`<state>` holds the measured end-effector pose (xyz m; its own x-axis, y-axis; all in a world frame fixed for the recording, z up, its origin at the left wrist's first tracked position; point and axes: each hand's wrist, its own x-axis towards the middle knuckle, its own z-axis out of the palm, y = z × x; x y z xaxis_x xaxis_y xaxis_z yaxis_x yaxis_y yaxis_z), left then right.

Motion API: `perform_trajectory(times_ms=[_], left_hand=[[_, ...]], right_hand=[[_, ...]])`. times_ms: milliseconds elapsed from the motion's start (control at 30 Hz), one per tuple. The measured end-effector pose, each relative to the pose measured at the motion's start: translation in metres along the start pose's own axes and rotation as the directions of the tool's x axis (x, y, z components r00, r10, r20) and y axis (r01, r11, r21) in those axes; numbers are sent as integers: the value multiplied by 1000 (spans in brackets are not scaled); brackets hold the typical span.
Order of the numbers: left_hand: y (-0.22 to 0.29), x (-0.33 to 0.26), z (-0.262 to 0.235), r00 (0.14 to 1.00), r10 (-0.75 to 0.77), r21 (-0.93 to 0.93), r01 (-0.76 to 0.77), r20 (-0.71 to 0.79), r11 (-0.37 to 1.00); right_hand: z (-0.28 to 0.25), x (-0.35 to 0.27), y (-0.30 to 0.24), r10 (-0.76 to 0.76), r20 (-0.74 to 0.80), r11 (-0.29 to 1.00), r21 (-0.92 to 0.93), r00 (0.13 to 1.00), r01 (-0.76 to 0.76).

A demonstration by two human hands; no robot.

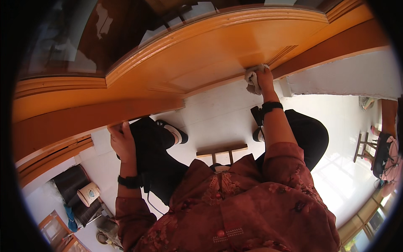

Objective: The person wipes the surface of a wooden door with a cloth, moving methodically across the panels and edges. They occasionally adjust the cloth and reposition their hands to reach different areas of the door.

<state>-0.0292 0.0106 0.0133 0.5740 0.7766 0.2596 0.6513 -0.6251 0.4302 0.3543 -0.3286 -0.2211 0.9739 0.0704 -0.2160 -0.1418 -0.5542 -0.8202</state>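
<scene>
My right hand [265, 80] is closed round a crumpled greyish-white cloth [253, 79]. The cloth presses against the lower right part of an orange-brown wooden door panel [210, 54], near its bottom edge. At the left, my left hand [122, 140] grips the edge of the reddish-brown wooden door frame [79, 115], its fingers partly hidden by the wood. Both wrists wear black bands. Dark glass [126, 33] fills the door above the panel.
Between my knees stands a small wooden stool [222, 150], partly hidden by my shirt. A beige cup-shaped container [88, 193] lies at lower left on a dark surface. Another wooden stool [364, 147] and a person's leg [388, 117] are at the far right. The floor [210, 113] is pale.
</scene>
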Motion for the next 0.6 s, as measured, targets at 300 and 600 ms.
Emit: perform_trajectory(times_ms=[300, 600], left_hand=[[-5, 2, 0, 999, 46, -17, -46, -11, 999], [0, 0, -6, 996, 91, 126, -89, -16, 988]], right_hand=[[70, -5, 50, 252, 248, 890, 321, 935, -324], [16, -58, -69, 74, 576, 798, 455, 814, -395]])
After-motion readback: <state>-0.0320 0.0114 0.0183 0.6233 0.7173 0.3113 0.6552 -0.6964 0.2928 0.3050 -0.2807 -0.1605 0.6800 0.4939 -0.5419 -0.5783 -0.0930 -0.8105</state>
